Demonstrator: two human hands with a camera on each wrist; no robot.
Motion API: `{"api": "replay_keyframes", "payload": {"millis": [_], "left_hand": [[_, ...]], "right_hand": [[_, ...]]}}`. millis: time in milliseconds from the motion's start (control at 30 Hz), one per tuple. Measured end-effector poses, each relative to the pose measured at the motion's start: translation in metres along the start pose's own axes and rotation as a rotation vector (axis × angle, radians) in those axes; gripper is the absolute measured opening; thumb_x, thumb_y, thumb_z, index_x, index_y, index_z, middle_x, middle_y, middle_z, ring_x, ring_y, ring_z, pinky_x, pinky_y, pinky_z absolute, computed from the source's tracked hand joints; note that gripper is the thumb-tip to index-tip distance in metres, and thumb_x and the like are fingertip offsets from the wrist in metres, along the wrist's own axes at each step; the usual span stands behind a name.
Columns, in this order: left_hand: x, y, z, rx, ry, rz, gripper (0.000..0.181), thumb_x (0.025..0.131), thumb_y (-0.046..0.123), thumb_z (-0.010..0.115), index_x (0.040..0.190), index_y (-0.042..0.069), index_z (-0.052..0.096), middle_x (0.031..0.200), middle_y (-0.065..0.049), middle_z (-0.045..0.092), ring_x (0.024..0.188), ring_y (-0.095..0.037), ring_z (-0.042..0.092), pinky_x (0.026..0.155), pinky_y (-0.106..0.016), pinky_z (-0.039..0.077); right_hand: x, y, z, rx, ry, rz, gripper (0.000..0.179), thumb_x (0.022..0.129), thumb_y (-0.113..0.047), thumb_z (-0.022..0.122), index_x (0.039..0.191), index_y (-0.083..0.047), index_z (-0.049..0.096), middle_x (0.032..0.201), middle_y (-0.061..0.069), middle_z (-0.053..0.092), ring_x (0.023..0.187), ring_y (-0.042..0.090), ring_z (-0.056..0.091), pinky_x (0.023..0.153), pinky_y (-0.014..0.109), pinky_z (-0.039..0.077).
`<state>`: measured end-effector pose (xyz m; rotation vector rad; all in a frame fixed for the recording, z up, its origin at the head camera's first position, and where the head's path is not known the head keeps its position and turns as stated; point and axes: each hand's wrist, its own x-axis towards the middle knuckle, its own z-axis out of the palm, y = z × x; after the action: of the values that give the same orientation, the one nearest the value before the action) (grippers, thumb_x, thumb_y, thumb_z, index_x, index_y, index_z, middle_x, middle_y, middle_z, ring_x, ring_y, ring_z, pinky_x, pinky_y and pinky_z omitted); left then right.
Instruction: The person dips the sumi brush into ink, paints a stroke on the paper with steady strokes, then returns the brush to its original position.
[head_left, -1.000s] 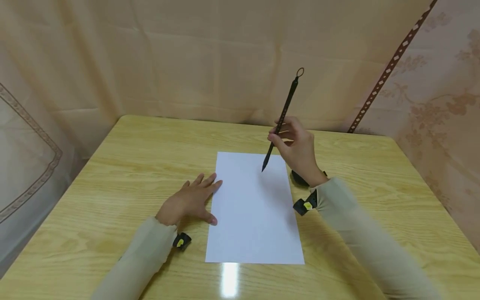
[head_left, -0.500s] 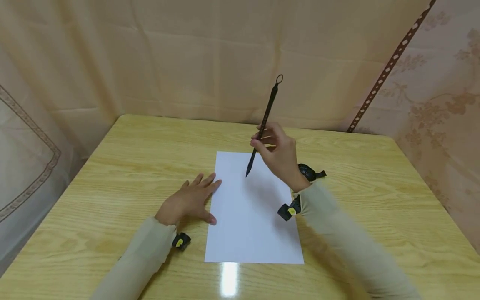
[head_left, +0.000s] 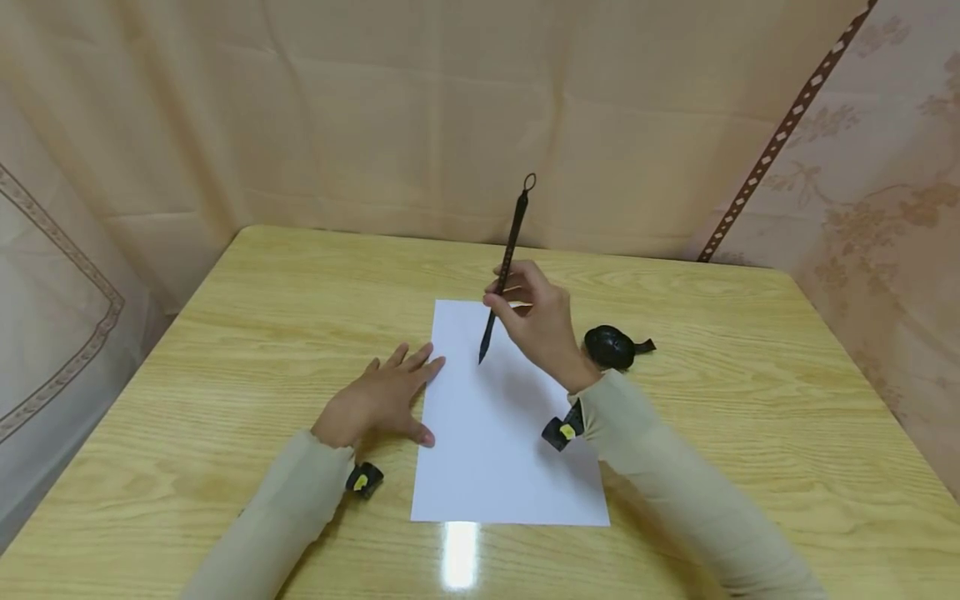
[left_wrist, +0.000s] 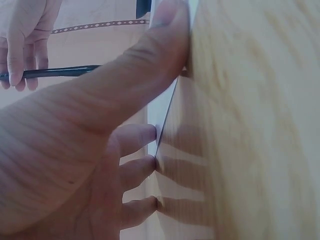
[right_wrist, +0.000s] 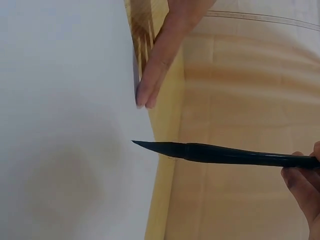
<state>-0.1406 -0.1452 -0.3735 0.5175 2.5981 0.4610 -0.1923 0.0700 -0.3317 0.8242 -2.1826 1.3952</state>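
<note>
A dark writing brush (head_left: 513,237) with a hanging loop at its top is pinched by my right hand (head_left: 542,321) between thumb and fingers. The brush leans, loop end up and to the right, and its pointed black tip (right_wrist: 155,146) hangs over the white sheet of paper (head_left: 480,467), seemingly just above it. My left hand (head_left: 378,402) lies spread at the paper's left edge. In the left wrist view its thumb (left_wrist: 145,55) and fingertips press the edge of the sheet against the table.
A black, rounded, lidded-looking object (head_left: 609,347) with a short handle sits right of the paper, near my right wrist. The wooden table (head_left: 750,400) extends around the sheet. Beige curtains (head_left: 337,125) hang behind it. Each wrist carries a small black camera.
My right hand has carried the brush left and lower over the paper. The black object, partly hidden by that arm before, now shows fully. My left hand and the sheet have stayed put.
</note>
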Motion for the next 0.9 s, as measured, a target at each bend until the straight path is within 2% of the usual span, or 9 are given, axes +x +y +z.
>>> {"api": "replay_keyframes", "payload": {"millis": [600,900], "left_hand": [[0.000,0.002,-0.001,0.005,-0.002,-0.005,0.109,0.069,0.044,0.082,0.154,0.017,0.019,0.162,-0.007,0.004,0.147,-0.038,-0.002,0.112,-0.066,0.009],[0.001,0.001,-0.002,0.012,-0.019,-0.002,0.109,0.069,0.045,0.080,0.154,0.017,0.018,0.162,-0.007,0.003,0.147,-0.038,-0.003,0.112,-0.065,0.008]], "right_hand": [[-0.002,0.000,0.008,0.019,-0.005,0.014,0.029,0.084,-0.001,0.070,0.108,0.005,0.056,0.090,0.017,0.070,0.078,0.028,0.072,0.062,0.029,0.058],[-0.004,0.003,0.013,0.027,-0.031,0.029,0.026,0.086,-0.003,0.068,0.107,0.004,0.056,0.091,0.017,0.070,0.079,0.027,0.071,0.064,0.025,0.057]]}}
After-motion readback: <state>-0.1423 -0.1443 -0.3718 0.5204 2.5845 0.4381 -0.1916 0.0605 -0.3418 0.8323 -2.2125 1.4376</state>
